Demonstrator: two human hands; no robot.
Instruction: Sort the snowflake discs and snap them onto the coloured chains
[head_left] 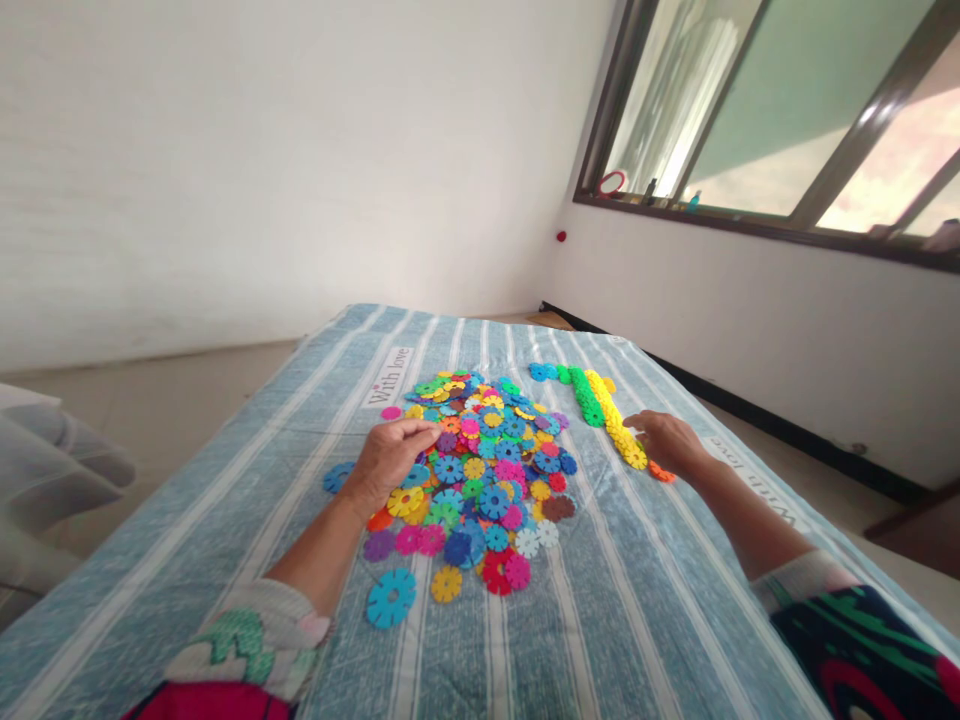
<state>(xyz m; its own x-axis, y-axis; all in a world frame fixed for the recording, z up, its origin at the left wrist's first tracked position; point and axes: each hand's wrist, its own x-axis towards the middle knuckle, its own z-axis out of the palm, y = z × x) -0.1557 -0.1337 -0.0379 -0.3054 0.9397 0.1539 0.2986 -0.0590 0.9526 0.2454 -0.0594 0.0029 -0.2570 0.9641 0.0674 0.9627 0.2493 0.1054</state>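
Discs [474, 467] (multicoloured) lie heaped by left hand [390, 458], fingertips together; right hand [666, 440] pinches white piece [636, 431] by yellow row [611, 420].

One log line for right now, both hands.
left hand: at mixed disc pile | right hand: white piece at fingertips, beside yellow row

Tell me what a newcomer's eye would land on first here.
Probably the heap of multicoloured, notched round discs in the middle of the blue-and-white striped cloth, with the left hand over its left side. Next, right of the heap, the bright green row of overlapping discs and the longer yellow row, the right hand beside the yellow.
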